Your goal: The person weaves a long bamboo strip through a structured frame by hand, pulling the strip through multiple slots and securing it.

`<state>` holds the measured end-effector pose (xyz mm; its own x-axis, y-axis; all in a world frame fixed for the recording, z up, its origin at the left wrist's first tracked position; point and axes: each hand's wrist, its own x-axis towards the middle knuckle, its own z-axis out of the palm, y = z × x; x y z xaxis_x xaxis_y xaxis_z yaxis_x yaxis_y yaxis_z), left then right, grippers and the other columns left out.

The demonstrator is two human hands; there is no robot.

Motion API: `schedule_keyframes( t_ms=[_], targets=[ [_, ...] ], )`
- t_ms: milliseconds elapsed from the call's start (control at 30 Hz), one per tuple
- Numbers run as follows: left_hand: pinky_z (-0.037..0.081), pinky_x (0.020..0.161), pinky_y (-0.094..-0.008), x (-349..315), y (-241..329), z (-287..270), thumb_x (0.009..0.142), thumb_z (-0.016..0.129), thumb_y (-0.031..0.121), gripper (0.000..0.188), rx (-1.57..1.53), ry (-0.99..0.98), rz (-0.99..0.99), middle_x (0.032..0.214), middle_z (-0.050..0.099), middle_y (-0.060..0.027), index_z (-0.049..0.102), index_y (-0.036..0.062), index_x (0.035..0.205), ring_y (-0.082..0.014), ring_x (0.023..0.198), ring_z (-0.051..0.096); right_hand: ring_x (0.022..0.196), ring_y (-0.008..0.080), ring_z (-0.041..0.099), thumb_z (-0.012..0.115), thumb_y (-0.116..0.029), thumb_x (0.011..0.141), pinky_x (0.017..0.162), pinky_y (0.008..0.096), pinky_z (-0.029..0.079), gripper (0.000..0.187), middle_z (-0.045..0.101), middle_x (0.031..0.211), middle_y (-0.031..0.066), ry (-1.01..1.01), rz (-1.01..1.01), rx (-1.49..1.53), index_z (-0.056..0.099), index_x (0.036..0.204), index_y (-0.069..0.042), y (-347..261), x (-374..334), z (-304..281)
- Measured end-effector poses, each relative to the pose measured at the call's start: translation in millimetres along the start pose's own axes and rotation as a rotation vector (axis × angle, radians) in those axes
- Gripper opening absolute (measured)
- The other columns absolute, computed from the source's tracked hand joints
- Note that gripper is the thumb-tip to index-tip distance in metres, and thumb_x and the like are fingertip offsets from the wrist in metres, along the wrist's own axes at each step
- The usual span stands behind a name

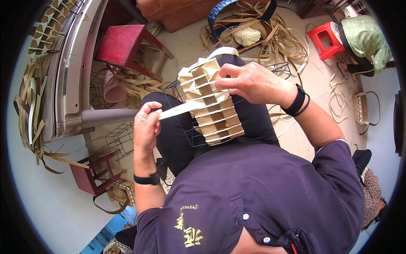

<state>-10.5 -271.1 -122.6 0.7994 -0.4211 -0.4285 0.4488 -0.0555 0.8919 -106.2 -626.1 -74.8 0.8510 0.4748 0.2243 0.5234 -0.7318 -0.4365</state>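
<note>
A half-woven basket (218, 120) of brown flat strips and pale cords on a black wire frame (192, 137) rests across my lap. Pale folded bows stand along its far part. My left hand (146, 127), left of the basket, is closed in a pinch on the end of a long pale flat strip (179, 110). That strip runs taut, slightly upward, into the weave. My right hand (253, 82) is closed at the basket's right edge, thumb and fingertips on a loop of pale strip. Its fingertips partly cover the weave there.
Loose strips and a ball of pale cord (246, 36) lie on the floor ahead, by a blue-handled basket (215, 21). A red wooden stool (120, 45) stands at left, a red plastic stool (325, 41) at right. Wire frames (120, 137) lie left of my legs.
</note>
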Motion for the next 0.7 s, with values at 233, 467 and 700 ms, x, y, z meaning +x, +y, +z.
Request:
schedule_keyframes(
  t_ms=[233, 467, 700],
  targets=[
    [0.046, 0.063, -0.0205, -14.7, 3.7, 5.4, 0.094, 0.075, 0.003, 0.025, 0.062, -0.338, 0.174, 0.086, 0.062, 0.0018, 0.063, 0.0038, 0.116, -0.0052, 0.072, 0.056, 0.084, 0.0277, 0.072, 0.069, -0.004, 0.083, 0.068, 0.0391, 0.058, 0.020, 0.064, 0.120, 0.0065, -0.023, -0.151, -0.058, 0.070, 0.103, -0.009, 12.2, -3.9, 5.9],
    [0.050, 0.070, -0.0293, -13.1, -17.5, 6.6, 0.109, 0.057, 0.026, 0.026, -0.018, -0.212, 0.324, 0.079, 0.063, -0.0040, 0.066, 0.0032, 0.103, -0.0125, 0.072, 0.059, 0.093, 0.0262, 0.066, 0.065, -0.009, 0.082, 0.071, 0.0411, 0.056, 0.007, 0.058, 0.108, 0.0066, -0.033, -0.252, -0.117, 0.065, 0.088, -0.006, 11.2, 7.0, 0.8],
    [0.045, 0.069, -0.0292, -8.1, -25.0, -2.0, 0.109, 0.056, 0.029, 0.025, -0.228, -0.202, 0.214, 0.077, 0.059, -0.0022, 0.064, 0.0063, 0.102, -0.0123, 0.070, 0.053, 0.105, 0.0240, 0.063, 0.069, -0.015, 0.078, 0.078, 0.0401, 0.057, 0.008, 0.058, 0.110, 0.0057, -0.300, -0.260, -0.174, 0.066, 0.078, -0.008, 5.2, 31.8, -8.1]
  ],
)
